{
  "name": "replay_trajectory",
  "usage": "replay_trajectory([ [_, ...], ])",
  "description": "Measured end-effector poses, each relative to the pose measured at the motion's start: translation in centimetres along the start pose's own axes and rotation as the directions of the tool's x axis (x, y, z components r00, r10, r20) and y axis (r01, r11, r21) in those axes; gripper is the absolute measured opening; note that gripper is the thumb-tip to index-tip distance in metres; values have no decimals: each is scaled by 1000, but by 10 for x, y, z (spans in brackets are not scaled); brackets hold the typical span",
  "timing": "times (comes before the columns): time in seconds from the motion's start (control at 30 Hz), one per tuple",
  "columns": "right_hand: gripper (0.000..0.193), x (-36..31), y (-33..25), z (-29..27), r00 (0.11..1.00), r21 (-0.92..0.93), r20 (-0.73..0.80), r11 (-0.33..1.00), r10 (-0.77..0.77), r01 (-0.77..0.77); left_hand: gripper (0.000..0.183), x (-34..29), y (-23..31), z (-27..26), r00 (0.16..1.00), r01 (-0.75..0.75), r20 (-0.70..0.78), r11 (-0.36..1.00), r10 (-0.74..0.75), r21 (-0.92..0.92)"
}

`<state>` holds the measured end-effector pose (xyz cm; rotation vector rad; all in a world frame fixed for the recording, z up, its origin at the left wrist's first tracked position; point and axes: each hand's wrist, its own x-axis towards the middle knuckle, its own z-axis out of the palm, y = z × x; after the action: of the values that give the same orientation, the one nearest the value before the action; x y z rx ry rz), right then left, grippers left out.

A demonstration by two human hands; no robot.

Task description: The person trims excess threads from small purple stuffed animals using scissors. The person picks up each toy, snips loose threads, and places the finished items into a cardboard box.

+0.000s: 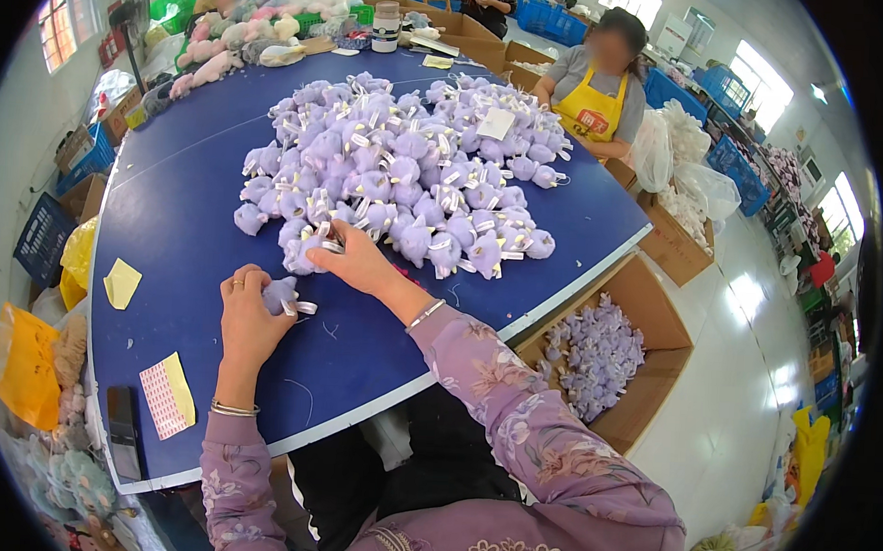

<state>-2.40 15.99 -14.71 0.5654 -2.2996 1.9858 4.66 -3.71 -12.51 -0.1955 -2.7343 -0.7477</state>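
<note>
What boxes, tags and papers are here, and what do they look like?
Cardboard box: brown, open, right of the table, holding purple plush toys.
Yellow note: small square, on the blue table left of the left hand.
Patterned envelope: red-and-white with a yellow flap, near the table's front edge.
White tags: on the purple toy pile that the right hand touches.

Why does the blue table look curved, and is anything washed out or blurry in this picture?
Head view: the fisheye lens bends the blue table edge and leaves black corners; the windows at the upper right blow out to white and glare off the floor; the left hand, right hand and pile of purple plush toys are sharp and evenly lit, with soft shadows.
</note>
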Motion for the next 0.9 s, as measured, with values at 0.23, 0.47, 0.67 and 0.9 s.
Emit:
replay_trajectory([
  [0.23,39,-6,-8,14,991,158,136,987,-22,1,45,0,-2,5,998,-50,37,994,47,100],
  [0.47,33,-4,-4,10,996,103,85,994,24,-33,37,2,-15,1,1000,-5,22,963,12,-268],
  [0.67,32,-7,-20,9,980,151,174,981,93,-120,32,3,-21,4,949,313,251,485,-190,-817],
  [0.9,35,-12,-28,8,957,373,251,897,148,-237,31,5,-20,4,939,334,246,473,-239,-816],
])
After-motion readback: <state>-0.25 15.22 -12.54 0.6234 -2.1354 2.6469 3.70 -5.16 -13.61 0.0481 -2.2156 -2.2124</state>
